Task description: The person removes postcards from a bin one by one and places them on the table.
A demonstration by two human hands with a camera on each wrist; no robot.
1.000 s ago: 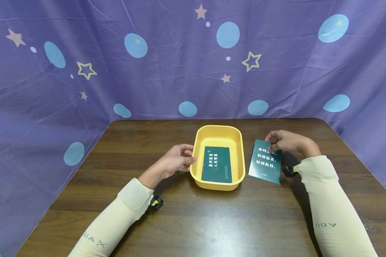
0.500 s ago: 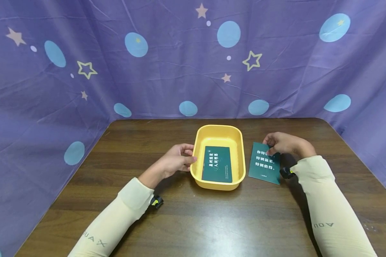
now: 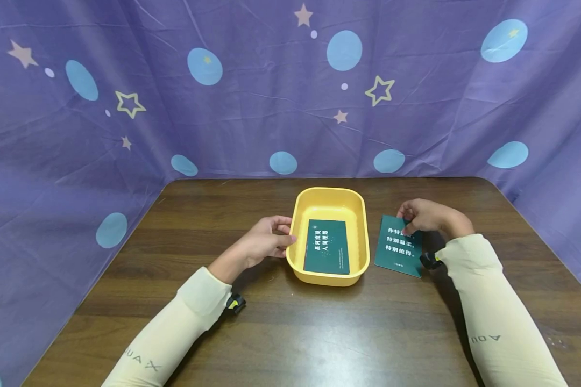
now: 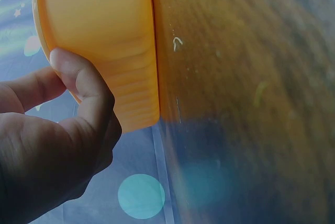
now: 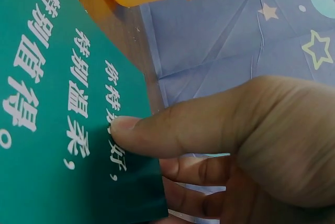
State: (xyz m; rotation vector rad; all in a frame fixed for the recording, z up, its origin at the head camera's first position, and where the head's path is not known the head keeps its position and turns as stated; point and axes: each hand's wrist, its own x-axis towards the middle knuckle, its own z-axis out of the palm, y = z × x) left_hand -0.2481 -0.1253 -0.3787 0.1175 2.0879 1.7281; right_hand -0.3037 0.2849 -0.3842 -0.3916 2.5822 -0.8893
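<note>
Right of centre, the right hand (image 3: 428, 216) pinches a card (image 3: 399, 252) beside the central tub (image 3: 326, 279); the left hand (image 3: 266, 239) pinches its rim. Seemingly a holding step; moving the card calls for a steady pinch.

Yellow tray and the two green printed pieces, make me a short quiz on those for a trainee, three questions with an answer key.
1. Short answer: Which hand grips the yellow tray?
2. True or false: The right hand has its thumb on the lettered side of the held green piece.
3. Multiple choice: Where does the other green piece lie? A, behind the tray; B, inside the tray; C, in front of the tray.

Key: 1. The left hand. 2. True. 3. B.
</note>
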